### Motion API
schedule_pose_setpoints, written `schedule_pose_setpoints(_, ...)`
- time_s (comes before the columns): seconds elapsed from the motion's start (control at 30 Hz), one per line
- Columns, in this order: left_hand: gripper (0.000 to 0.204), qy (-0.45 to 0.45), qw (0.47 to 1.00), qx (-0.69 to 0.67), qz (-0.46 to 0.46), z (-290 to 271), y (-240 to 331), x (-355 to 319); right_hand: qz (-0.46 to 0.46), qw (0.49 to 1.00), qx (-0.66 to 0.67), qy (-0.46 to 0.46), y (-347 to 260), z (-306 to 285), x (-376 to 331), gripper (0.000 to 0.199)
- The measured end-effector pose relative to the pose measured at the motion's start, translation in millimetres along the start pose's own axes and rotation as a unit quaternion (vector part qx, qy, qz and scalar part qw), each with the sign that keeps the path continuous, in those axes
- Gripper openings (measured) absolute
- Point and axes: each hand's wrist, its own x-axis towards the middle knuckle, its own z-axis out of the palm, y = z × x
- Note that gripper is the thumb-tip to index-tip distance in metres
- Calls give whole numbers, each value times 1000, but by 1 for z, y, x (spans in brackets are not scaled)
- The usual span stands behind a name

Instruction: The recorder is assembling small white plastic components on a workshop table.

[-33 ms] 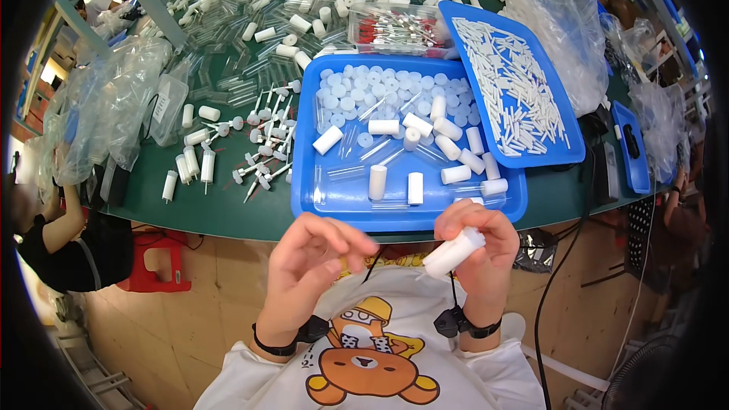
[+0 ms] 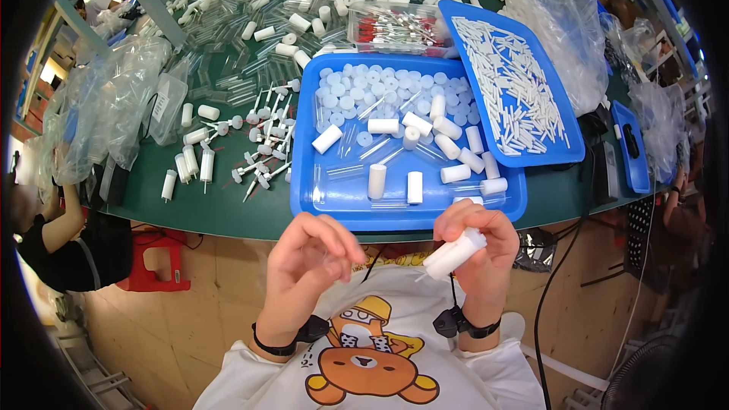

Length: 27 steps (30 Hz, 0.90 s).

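Note:
My right hand (image 2: 478, 247) is closed around a white cylinder (image 2: 448, 257), which tilts down to the left. A pale ribbed cap (image 2: 474, 238) sits at the cylinder's upper end, and a thin pin pokes from its lower end. Left of it, my left hand (image 2: 311, 262) is raised with curled fingers and the thumb held apart; nothing shows in it. Beyond both hands lies a blue tray (image 2: 334, 216) with loose white cylinders (image 2: 377, 181), clear tubes (image 2: 345, 172) and translucent round caps (image 2: 357, 91).
A second blue tray (image 2: 575, 153) of short white tubes overlaps the first one's right side. Left of the trays lie capped pin pieces (image 2: 266, 137) and several finished-looking cylinders (image 2: 190, 161). A clear box (image 2: 355, 34) of red-ended parts stands behind. Plastic bags (image 2: 114, 91) flank the green table (image 2: 152, 197).
My left hand's fingers have curled in slightly, drawing a little away from the cylinder. My right hand stays in place with the cylinder.

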Motion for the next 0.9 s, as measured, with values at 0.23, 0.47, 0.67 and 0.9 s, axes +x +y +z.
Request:
schedule_pose_setpoints(0.23,58,-20,968,248,-26,42,-8,4,-41,998,31,-34,7,13,-2,27)
schedule_pose_setpoints(0.47,38,24,976,203,69,37,-24,-3,-42,997,-13,-61,6,17,-5,27)
schedule_pose_setpoints(0.67,34,-11,964,242,109,35,-19,2,-62,995,-19,-78,9,13,-5,28)
schedule_pose_setpoints(0.9,34,-44,932,318,166,36,-19,7,-38,996,-45,-63,7,8,-9,32)
